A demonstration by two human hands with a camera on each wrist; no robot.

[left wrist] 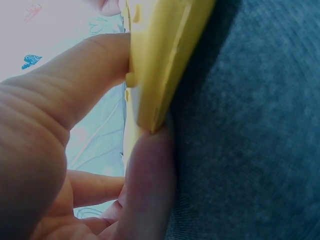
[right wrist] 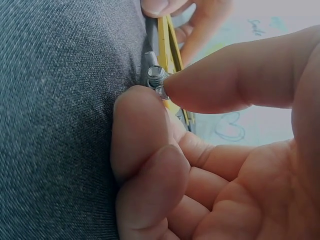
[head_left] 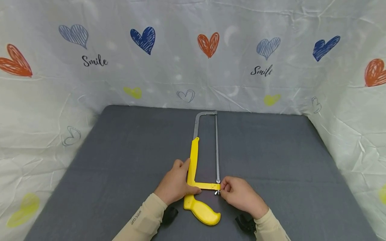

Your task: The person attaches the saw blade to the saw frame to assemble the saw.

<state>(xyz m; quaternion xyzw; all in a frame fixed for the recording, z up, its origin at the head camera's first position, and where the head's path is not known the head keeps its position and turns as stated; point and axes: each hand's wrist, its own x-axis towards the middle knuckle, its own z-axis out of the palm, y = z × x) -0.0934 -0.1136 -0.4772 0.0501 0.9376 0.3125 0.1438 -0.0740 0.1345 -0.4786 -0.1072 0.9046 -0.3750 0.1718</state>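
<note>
A hacksaw [head_left: 194, 152] lies on the grey cloth, its yellow handle [head_left: 205, 213] toward me and its metal bow at the far end. The blade [head_left: 216, 147] runs along its right side. My left hand [head_left: 173, 184] grips the yellow frame just above the handle, thumb over the crossbar and fingers at the outer edge. At the near end of the blade, my right hand [head_left: 239, 194] pinches the small metal wing nut [right wrist: 151, 59] between thumb and forefinger. The threaded screw end [right wrist: 156, 75] shows in the right wrist view; the fingertips partly hide the nut.
Grey cloth [head_left: 135, 144] covers the table. A white curtain [head_left: 178, 73] printed with hearts rises behind it and at both sides. Black wrist devices [head_left: 170, 215] sit under each forearm near the front.
</note>
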